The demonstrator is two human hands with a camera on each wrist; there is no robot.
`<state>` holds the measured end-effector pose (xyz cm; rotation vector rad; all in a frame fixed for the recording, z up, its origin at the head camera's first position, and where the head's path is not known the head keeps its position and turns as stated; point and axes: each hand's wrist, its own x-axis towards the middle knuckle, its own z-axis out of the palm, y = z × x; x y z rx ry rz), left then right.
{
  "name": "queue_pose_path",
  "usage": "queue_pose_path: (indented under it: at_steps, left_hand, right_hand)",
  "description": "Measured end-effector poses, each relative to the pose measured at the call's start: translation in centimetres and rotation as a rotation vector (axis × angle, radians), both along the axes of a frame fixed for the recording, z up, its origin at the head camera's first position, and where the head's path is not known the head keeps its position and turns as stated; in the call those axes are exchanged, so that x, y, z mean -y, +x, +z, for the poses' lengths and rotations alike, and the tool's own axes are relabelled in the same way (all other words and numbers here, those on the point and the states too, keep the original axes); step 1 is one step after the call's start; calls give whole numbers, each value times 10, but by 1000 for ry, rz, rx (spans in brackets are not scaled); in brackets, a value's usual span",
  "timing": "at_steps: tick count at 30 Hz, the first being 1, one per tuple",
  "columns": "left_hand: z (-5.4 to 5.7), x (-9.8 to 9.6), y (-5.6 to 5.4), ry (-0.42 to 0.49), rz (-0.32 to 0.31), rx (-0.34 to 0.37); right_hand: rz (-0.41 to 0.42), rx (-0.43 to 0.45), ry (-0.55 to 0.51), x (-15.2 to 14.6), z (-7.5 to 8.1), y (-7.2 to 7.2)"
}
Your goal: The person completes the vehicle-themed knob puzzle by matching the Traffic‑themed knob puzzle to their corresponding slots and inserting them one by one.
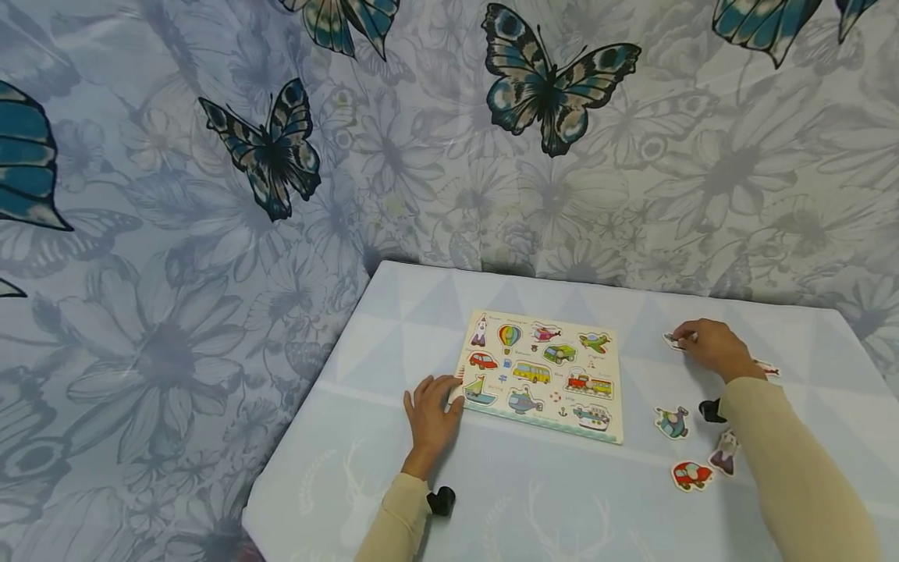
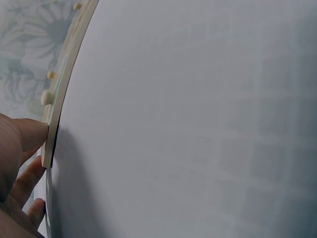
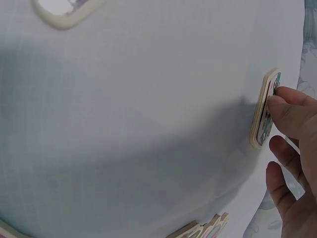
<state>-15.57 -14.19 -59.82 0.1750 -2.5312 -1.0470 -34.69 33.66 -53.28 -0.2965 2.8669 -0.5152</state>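
Note:
A wooden vehicle puzzle board [image 1: 555,367] lies on the table, printed with a balloon, bus, train, boats and other vehicles. At its lower left edge is my left hand [image 1: 433,414], fingers loosely spread, thumb and index fingertip touching the edge. The left wrist view shows small round knobs [image 2: 47,97] standing up from the board near the thumb. To the right of the board, my right hand [image 1: 716,347] pinches a flat puzzle piece [image 3: 265,110] between thumb and index finger, close to the tabletop. Fingers hide part of its picture; the other fingers hang apart from it.
Loose pieces lie at the right: a blue-green one [image 1: 672,422], a red one [image 1: 691,475] and a rocket-like one [image 1: 725,453] beside the right sleeve. Another piece [image 1: 769,368] shows partly behind the right wrist. A butterfly-patterned wall covering [image 1: 449,195] borders the table.

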Motion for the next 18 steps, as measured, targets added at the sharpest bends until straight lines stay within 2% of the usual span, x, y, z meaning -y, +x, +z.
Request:
queue_pose_path:
  at_steps: [5, 18]
  left_hand:
    - [-1, 1, -1, 5, -7, -8]
    - [-2, 0, -1, -5, -1, -3]
  right_hand:
    - [-7, -5, -2, 1, -2, -1]
    - [36, -59, 19, 7, 8, -2]
